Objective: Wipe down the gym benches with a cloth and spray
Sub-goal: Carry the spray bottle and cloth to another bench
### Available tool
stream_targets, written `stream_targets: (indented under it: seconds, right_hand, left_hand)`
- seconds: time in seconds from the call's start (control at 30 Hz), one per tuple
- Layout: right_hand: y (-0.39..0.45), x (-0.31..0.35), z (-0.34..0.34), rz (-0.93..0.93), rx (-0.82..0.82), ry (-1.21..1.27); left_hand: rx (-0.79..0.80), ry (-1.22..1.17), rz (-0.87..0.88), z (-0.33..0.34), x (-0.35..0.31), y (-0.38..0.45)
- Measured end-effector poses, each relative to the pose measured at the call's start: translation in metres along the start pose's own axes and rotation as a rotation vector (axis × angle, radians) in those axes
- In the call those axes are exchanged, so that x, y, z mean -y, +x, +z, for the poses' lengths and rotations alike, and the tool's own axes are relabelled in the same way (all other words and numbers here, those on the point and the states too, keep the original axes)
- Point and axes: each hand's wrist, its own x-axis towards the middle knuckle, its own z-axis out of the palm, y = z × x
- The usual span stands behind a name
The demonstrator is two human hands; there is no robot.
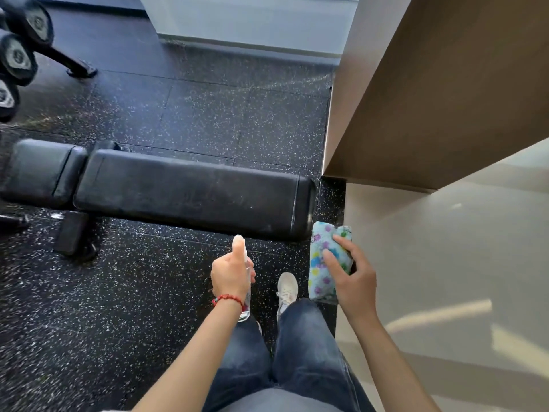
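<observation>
A black padded gym bench (184, 191) lies across the view from left to right, its right end near a wall corner. My left hand (230, 273) grips a clear spray bottle (246, 304), thumb on its white top, just in front of the bench's near edge. My right hand (353, 281) holds a folded light-blue cloth (322, 263) with coloured flower prints, beside the bench's right end and a little below it. Both hands hover apart from the bench pad.
The floor (208, 114) is black speckled rubber. A dumbbell rack (20, 55) stands at the far left. A brown wall block (430, 99) juts out on the right, with pale flooring (445, 263) beyond it. My legs in jeans and a white shoe (286, 288) are below.
</observation>
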Motion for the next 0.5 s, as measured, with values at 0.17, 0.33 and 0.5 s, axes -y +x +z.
stream_targets:
  seconds: [0.17,0.33,0.5]
  right_hand:
    - [0.037,0.007,0.005,0.020,0.040,-0.007]
    - [0.058,0.011,0.014,0.040,0.062,-0.022]
    - [0.077,0.014,0.026,0.067,0.082,-0.019]
  left_hand:
    - [-0.033,0.011,-0.048,0.019,-0.017,0.020]
    - [-0.048,0.026,-0.096,0.024,-0.025,0.041]
    - [-0.093,0.078,-0.162,0.020,-0.030,0.060]
